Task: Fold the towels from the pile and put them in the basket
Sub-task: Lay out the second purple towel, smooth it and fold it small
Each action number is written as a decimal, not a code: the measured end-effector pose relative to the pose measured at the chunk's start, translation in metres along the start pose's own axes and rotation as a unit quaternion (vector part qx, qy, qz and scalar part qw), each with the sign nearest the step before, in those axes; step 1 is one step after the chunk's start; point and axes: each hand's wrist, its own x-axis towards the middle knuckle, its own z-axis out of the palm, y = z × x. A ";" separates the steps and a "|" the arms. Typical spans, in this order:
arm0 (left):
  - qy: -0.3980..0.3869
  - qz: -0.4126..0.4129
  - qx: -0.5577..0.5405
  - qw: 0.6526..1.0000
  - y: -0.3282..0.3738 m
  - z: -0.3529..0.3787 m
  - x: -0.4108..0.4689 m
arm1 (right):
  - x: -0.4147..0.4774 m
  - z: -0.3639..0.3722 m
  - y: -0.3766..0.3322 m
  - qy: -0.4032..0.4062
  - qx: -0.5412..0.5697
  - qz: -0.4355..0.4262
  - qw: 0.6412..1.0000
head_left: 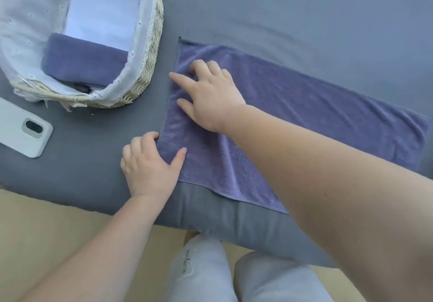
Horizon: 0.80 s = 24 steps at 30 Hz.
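Observation:
A purple towel (pixel 316 109) lies spread in a long strip on the grey bed surface (pixel 281 16). My right hand (pixel 208 95) rests on its left end, fingers spread and pressing down on the cloth. My left hand (pixel 150 163) pinches the towel's near left corner, thumb on top and fingers curled at the edge. To the left stands a woven basket (pixel 150 51) with a white lining. One folded purple towel (pixel 82 60) lies inside the basket at its near end.
A phone in a pale green case (pixel 21 130) lies on the bed at the far left, near the basket. The bed's front edge runs below my left hand, with a beige floor (pixel 46 231) and my knees beneath it.

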 end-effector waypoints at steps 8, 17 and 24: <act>-0.022 0.019 -0.038 0.999 -0.005 -0.007 0.012 | 0.030 0.004 -0.026 -0.024 -0.074 0.049 0.996; -0.042 -0.037 -0.126 0.990 -0.006 -0.028 0.019 | 0.028 0.000 -0.021 0.046 0.140 0.106 0.983; -0.050 -0.021 -0.118 0.992 -0.003 -0.029 0.019 | 0.012 -0.001 -0.014 0.007 0.042 0.060 0.997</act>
